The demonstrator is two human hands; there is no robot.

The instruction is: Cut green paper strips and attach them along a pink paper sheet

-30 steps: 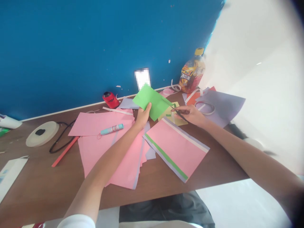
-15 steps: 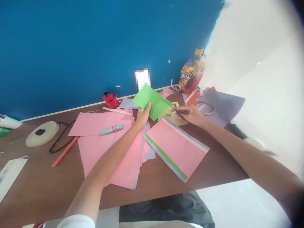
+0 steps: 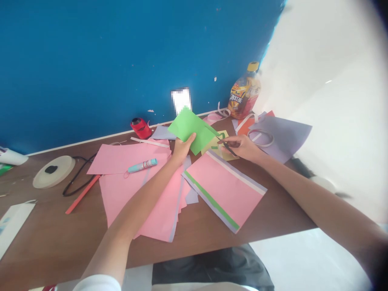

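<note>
My left hand (image 3: 183, 148) pinches the lower edge of a green sheet of paper (image 3: 190, 128), held up above the desk. A pair of dark scissors (image 3: 228, 148) is in my right hand (image 3: 244, 148), its blades at the sheet's right edge. Along that edge a narrow green strip is partly parted from the sheet. Beneath the scissors lies a yellow paper (image 3: 209, 152) with small green pieces on it. Closer to me rests a pink sheet (image 3: 226, 184) bordered in purple, with a green strip (image 3: 209, 199) along one side and a white one along the other.
More pink sheets (image 3: 121, 194) lie under my left forearm, with a light-blue tube (image 3: 142, 165) on top. A red spool (image 3: 141, 128) and a drink bottle (image 3: 245, 95) stand by the blue wall. Purple paper (image 3: 287, 135) and a tape roll (image 3: 260, 138) are at right, a round white disc (image 3: 54, 171) at left.
The scissors have shifted very slightly left along the green sheet's right edge, and the strip there looks parted a little further. My left hand stays on the sheet.
</note>
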